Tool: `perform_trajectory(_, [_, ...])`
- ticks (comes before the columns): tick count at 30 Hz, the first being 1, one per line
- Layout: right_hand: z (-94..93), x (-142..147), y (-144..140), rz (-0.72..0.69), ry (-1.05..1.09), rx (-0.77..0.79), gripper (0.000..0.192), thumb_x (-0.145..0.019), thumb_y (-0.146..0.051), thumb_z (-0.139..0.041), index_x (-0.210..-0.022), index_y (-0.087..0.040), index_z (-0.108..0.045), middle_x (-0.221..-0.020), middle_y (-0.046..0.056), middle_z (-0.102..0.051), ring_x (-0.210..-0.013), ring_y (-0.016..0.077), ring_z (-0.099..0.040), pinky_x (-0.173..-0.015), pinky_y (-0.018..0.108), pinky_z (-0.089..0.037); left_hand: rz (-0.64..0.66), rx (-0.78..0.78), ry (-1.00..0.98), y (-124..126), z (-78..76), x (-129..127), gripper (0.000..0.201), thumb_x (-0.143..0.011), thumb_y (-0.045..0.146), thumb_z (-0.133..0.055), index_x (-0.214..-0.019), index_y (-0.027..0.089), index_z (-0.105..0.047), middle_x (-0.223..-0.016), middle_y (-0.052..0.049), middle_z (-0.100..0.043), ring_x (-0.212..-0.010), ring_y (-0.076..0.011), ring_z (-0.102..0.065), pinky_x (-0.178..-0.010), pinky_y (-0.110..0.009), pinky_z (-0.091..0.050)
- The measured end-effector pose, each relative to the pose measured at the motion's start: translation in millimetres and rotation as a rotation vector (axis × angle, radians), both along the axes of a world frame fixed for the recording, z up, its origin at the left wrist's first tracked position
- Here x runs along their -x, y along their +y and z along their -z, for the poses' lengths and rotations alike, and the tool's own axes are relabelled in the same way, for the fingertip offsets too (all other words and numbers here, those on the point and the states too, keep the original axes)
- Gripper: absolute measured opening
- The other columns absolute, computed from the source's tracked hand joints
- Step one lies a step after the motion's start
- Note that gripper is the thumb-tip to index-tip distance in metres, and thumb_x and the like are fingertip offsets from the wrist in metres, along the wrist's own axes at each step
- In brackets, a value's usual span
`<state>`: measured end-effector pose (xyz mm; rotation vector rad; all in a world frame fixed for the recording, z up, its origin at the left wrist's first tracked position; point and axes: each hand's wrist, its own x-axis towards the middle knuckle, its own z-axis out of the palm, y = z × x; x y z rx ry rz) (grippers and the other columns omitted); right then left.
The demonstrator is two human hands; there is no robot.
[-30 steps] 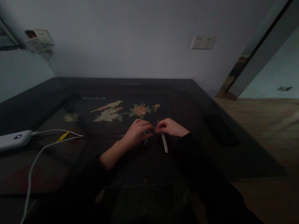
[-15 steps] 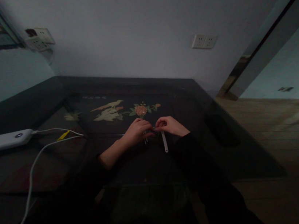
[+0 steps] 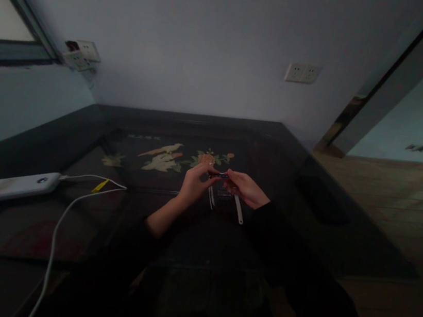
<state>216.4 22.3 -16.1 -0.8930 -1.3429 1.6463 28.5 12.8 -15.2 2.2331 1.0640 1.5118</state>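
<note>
My left hand and my right hand meet above the middle of a dark glass-topped table. Between their fingertips they pinch a small dark object, too dim to identify. Two pale thin strips lie on the table just below the hands, and one strip sits under my left hand. Both arms wear black sleeves.
A white power bank lies at the left with white cables and a yellow tag. A bird and flower inlay shows under the glass. Wall sockets sit behind, and wooden floor lies to the right.
Both hands have lifted off the table and now hold the small dark object between them. The pale strips are uncovered on the table. The camera has shifted a little.
</note>
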Motion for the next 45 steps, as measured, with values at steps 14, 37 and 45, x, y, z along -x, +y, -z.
perform_trajectory(14, [0.4, 10, -9, -0.191, 0.300, 0.059, 0.047, -0.072, -0.058, -0.073, -0.087, -0.013, -0.069, -0.074, 0.004, -0.064, -0.060, 0.0108, -0.051, -0.054, 0.025, -0.041, 0.026, -0.122, -0.126, -6, -4.8, -3, 0.014, -0.079, 0.032, -0.072, -0.085, 0.019, -0.071, -0.082, -0.001, -0.054, -0.079, -0.0135, -0.055, -0.072, -0.027, -0.047])
perform_trajectory(37, [0.2, 16, -14, -0.176, 0.317, -0.010, 0.039, -0.072, -0.051, -0.075, -0.089, -0.017, -0.067, -0.077, 0.002, -0.061, -0.063, 0.0115, -0.052, -0.055, 0.024, -0.042, 0.081, -0.065, -0.168, -5, -2.6, -3, 0.016, -0.079, 0.032, -0.072, -0.088, 0.019, -0.072, -0.083, -0.001, -0.055, -0.072, -0.0111, -0.053, -0.065, -0.024, -0.047])
perform_trajectory(45, [-6.3, 17, -17, -0.083, 0.255, 0.016, 0.043, -0.068, -0.053, -0.077, -0.088, -0.017, -0.067, -0.080, 0.003, -0.062, -0.064, 0.0113, -0.051, -0.055, 0.023, -0.042, 0.093, -0.009, -0.086, -3, -1.7, -3, 0.023, -0.079, 0.034, -0.071, -0.096, 0.019, -0.067, -0.082, -0.002, -0.057, -0.076, -0.0132, -0.054, -0.068, -0.025, -0.046])
